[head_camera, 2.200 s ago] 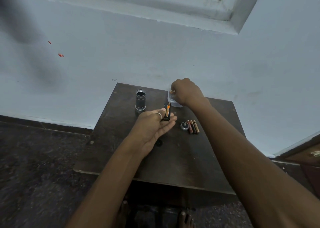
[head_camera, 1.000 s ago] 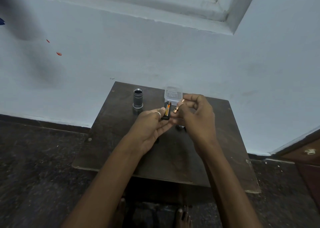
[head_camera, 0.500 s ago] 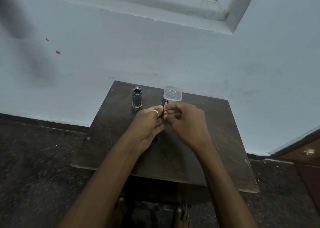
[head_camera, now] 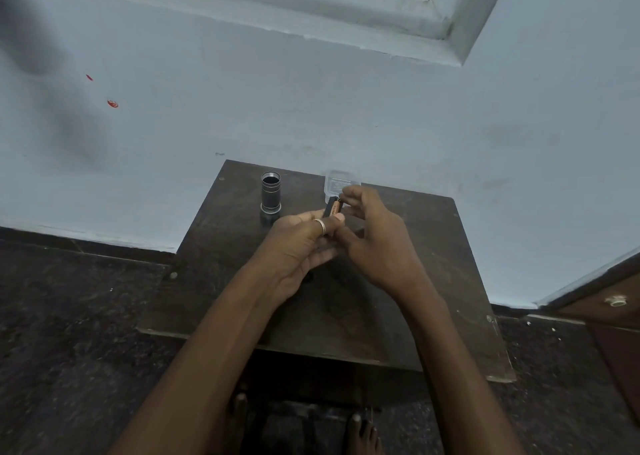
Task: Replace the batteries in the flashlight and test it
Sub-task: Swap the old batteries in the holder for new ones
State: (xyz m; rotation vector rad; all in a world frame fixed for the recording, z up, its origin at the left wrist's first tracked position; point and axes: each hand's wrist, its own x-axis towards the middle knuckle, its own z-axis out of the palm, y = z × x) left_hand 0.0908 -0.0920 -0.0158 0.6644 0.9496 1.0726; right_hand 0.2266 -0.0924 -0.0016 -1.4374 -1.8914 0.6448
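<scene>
1. Landmark: a dark wooden desk (head_camera: 346, 316) stands against a pale blue wall (head_camera: 311, 108). All positions below are given relative to this desk.
2. Flashlight body (head_camera: 270, 195): a dark metal tube, standing upright on the desk near its far left corner. Its top end is open and its inside looks dark. It is apart from both hands.
3. Clear plastic box (head_camera: 337, 184): on the desk at the far edge, just beyond the hands and to the right of the flashlight body. Its contents cannot be made out.
4. Left hand (head_camera: 298, 250): raised over the middle of the desk, palm turned up, fingers curled around a black battery holder (head_camera: 328, 209). The thumb, which bears a silver ring (head_camera: 321, 227), presses on the holder's near end.
5. Battery (head_camera: 335, 209): copper and black, lying in the holder, in line with it. How fully it is seated cannot be told.
6. Right hand (head_camera: 377, 247): also over the middle of the desk, just beside the left hand. Its fingertips (head_camera: 346, 193) pinch at the far end of the battery and holder; the remaining fingers are loosely bent.
7. Under the desk's near edge, the person's bare toes (head_camera: 360, 423) show on a dark speckled floor (head_camera: 69, 350).
8. To the right of the desk, part of a brown wooden cabinet (head_camera: 606, 302) with a small pale knob is in view.
9. Above the desk, a recessed white frame (head_camera: 450, 22) is set in the wall.
</scene>
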